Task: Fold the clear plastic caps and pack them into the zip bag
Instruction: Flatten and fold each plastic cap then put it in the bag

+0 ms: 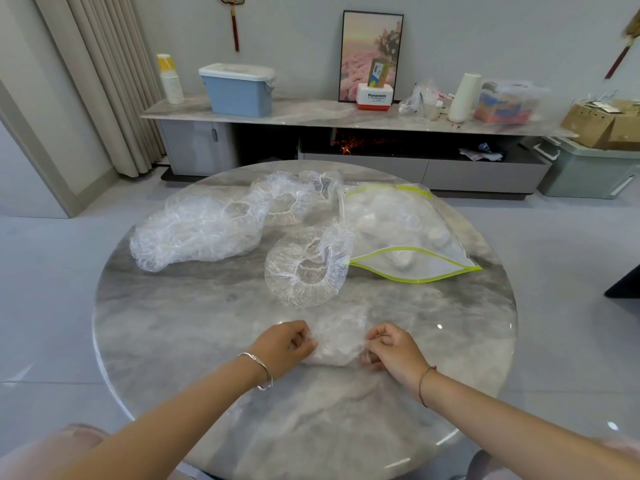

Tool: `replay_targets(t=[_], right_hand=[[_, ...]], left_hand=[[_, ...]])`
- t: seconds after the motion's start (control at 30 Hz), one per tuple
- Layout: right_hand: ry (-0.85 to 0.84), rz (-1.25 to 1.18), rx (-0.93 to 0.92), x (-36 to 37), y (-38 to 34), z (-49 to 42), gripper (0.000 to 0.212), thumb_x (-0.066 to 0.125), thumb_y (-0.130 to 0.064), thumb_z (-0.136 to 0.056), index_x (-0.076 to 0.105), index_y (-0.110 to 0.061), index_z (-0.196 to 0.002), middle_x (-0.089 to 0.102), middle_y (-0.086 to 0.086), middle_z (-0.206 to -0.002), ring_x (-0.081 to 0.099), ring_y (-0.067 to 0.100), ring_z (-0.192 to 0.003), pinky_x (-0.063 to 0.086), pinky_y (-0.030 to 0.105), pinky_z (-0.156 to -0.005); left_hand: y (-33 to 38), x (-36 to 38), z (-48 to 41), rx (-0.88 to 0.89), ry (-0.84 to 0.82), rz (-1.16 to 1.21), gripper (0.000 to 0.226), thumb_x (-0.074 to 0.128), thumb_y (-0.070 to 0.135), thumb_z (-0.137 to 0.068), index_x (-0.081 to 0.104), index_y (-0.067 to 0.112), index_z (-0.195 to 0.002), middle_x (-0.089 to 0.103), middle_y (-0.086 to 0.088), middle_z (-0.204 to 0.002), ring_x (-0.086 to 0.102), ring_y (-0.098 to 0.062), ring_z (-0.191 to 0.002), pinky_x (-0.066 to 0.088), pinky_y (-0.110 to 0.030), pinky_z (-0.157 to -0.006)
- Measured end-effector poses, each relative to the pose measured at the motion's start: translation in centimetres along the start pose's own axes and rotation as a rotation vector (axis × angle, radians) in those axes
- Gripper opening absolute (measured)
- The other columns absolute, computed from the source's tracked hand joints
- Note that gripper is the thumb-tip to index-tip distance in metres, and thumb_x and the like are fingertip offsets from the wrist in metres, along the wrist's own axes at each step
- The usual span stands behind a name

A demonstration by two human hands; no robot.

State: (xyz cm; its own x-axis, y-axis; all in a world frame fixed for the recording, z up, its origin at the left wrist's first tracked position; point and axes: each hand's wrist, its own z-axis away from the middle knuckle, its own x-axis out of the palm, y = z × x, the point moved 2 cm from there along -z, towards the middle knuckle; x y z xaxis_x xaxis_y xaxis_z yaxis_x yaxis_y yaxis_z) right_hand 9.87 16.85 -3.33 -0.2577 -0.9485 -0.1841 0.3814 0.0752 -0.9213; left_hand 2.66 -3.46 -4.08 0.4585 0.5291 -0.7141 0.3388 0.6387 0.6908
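Note:
A folded clear plastic cap (337, 339) lies on the round marble table (173, 334) near its front. My left hand (285, 344) pinches the cap's left edge and my right hand (391, 346) pinches its right edge. Behind it lies one loose cap (306, 271), spread open with its elastic rim up. A heap of several more clear caps (207, 226) stretches across the left and back of the table. The zip bag (398, 233), clear with a yellow-green zip edge, lies at the right with its mouth open toward me and folded caps inside.
Behind the table runs a long low cabinet (311, 114) with a blue lidded bin (239, 90), a framed picture (372, 57), a white roll and boxes. Curtains hang at the left. A green storage crate (588, 171) stands on the floor at the right.

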Motion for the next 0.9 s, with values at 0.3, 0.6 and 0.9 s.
replay_targets(t=[0.3,0.6,0.9], right_hand=[[-0.074,1.014,-0.919,0.7,-0.8,1.6,0.039,0.041,-0.042,-0.093,0.050,-0.023,-0.126,0.037,-0.006,-0.146,0.028,0.008,-0.134,0.016,0.023,-0.110],[-0.303,1.253,-0.607,0.8,2.4,0.9,0.088,-0.020,-0.070,-0.068,-0.010,-0.031,-0.147,-0.021,-0.019,-0.148,-0.022,0.003,-0.140,-0.022,0.022,-0.109],[-0.072,1.220,-0.828,1.1,0.5,1.4,0.059,0.030,-0.056,-0.093,0.052,-0.017,-0.132,0.050,-0.005,-0.138,0.042,0.010,-0.130,0.015,0.028,-0.110]], left_hand=[[2.0,0.7,0.8,0.217,0.205,-0.321,0.080,0.016,0.070,-0.085,0.037,0.017,-0.141,0.048,0.002,-0.134,0.042,-0.017,-0.124,0.029,-0.026,-0.104],[0.9,2.7,1.3,0.343,0.116,-0.576,0.052,0.008,0.038,-0.102,0.036,0.019,-0.141,0.042,-0.001,-0.145,0.045,-0.019,-0.130,0.028,-0.034,-0.107],[-0.6,3.1,1.1,0.381,-0.048,-0.776,0.059,0.009,0.048,-0.100,0.051,0.024,-0.134,0.053,0.008,-0.136,0.048,-0.016,-0.128,0.023,-0.035,-0.106]])
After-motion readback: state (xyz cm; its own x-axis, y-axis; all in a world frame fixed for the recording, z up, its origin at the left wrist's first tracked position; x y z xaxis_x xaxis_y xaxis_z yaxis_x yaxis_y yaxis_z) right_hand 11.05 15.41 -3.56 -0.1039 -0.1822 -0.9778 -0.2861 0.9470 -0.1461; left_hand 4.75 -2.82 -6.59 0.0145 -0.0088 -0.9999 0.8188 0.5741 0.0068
